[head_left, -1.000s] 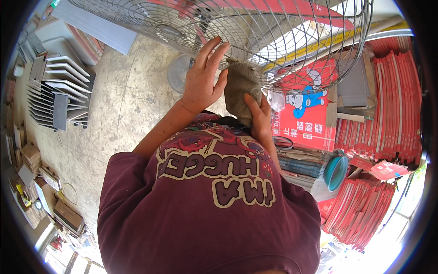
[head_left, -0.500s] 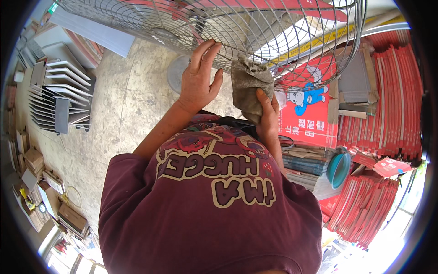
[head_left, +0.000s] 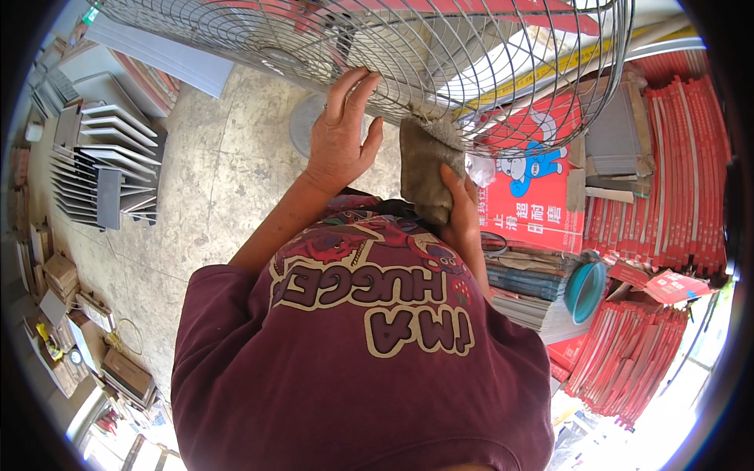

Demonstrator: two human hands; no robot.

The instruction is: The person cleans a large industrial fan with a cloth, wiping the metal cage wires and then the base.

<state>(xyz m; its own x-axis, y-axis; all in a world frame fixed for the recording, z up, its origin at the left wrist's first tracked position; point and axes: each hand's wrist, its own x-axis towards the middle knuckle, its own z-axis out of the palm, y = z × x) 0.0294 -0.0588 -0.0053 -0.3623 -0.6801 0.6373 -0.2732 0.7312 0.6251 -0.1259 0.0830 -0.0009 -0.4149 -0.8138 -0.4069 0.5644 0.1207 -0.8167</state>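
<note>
A large wire fan guard (head_left: 377,56) fills the top of the view, with red fan blades (head_left: 503,9) behind its wires. My left hand (head_left: 343,129) is raised against the lower part of the guard. Its fingers are stretched and apart, the tips at the wires. Right of it, my right hand (head_left: 462,200) grips a folded grey-brown rag (head_left: 428,169), thumb on the front, other fingers mostly hidden behind. The rag's frayed upper edge lies at the guard's lower wires; whether it touches them I cannot tell.
Red flat cartons (head_left: 683,173) are stacked at the right, beside a red printed box (head_left: 534,196) and a teal basin (head_left: 585,293). A rack of tile samples (head_left: 110,169) stands on the concrete floor (head_left: 196,141) at left. A round grey base (head_left: 308,125) lies below the fan.
My right hand has drawn the rag slightly down and toward me, and the rag looks flatter. The left hand keeps its place at the guard.
</note>
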